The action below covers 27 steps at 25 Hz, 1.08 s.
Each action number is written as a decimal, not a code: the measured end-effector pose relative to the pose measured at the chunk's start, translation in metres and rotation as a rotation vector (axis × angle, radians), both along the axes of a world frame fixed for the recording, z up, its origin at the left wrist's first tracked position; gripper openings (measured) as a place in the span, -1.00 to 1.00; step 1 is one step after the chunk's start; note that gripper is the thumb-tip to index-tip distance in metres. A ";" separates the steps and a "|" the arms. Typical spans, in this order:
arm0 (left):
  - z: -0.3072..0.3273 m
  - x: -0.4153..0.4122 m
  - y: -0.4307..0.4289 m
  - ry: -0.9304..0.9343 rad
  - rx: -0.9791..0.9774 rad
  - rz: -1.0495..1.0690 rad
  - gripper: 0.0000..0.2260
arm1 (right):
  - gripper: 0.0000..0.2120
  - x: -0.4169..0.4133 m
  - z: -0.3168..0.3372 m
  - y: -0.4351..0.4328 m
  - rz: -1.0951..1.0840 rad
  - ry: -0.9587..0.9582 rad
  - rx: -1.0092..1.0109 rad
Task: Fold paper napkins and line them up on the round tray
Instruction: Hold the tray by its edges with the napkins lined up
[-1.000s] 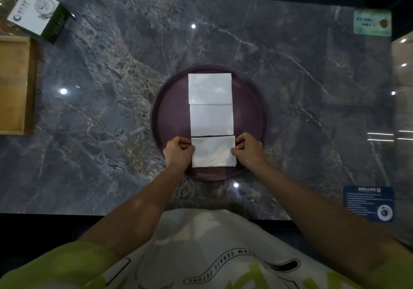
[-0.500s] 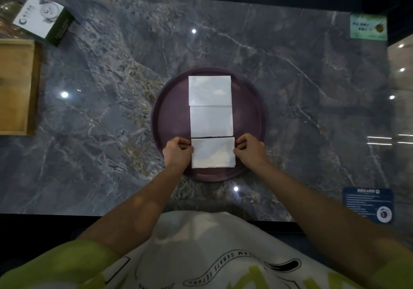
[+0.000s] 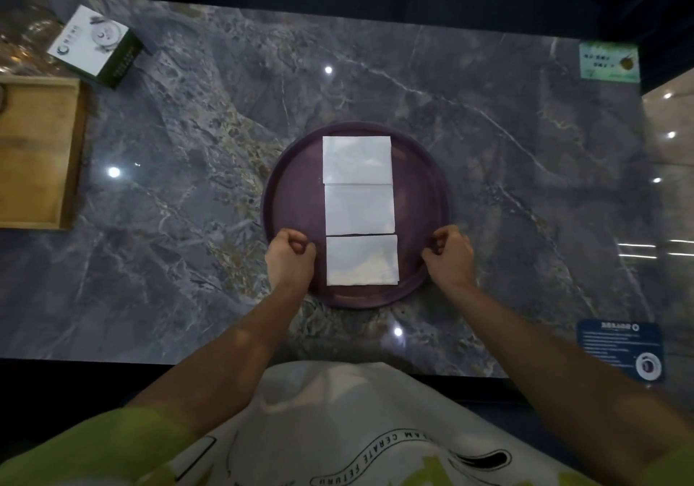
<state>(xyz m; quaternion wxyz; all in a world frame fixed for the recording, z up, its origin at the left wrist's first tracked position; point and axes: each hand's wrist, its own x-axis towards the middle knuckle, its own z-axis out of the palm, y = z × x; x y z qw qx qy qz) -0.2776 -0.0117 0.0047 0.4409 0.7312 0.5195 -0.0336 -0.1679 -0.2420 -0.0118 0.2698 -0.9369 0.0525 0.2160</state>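
Grey marble countertop point(image 3: 488, 192) holds the round tray point(image 3: 293, 192), where three folded napkins point(image 3: 358, 209) lie in a neat column. Both curled hands, left hand point(image 3: 290, 260) and right hand point(image 3: 450, 256), flank the nearest, gripping nothing. Lining-up looks finished.

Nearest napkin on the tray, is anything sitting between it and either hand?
Nothing visible. Only bare purple tray shows between the nearest napkin and the left hand or right hand.

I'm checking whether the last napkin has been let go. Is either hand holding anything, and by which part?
Nothing is held. The left hand and right hand, loosely curled, flank the nearest napkin without touching it.
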 end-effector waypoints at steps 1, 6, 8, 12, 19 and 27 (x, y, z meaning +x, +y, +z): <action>0.001 -0.003 0.002 -0.003 0.045 -0.002 -0.87 | -0.68 -0.001 -0.001 -0.003 -0.034 -0.004 -0.001; 0.008 -0.017 0.006 0.066 0.063 0.097 -0.64 | -0.61 -0.004 -0.005 -0.007 -0.135 0.023 0.006; 0.009 -0.020 0.007 0.119 0.029 0.110 -0.57 | -0.61 -0.004 -0.005 -0.007 -0.134 0.052 -0.008; 0.003 -0.025 0.014 0.135 -0.007 0.094 -0.58 | -0.67 -0.002 -0.004 -0.008 -0.163 0.089 0.026; -0.002 -0.040 0.024 0.114 -0.042 0.198 -0.70 | -0.79 -0.002 -0.003 0.005 -0.168 0.152 0.037; 0.000 -0.074 0.077 0.062 -0.020 0.403 -0.64 | -0.80 -0.014 -0.009 0.077 -0.058 0.219 0.155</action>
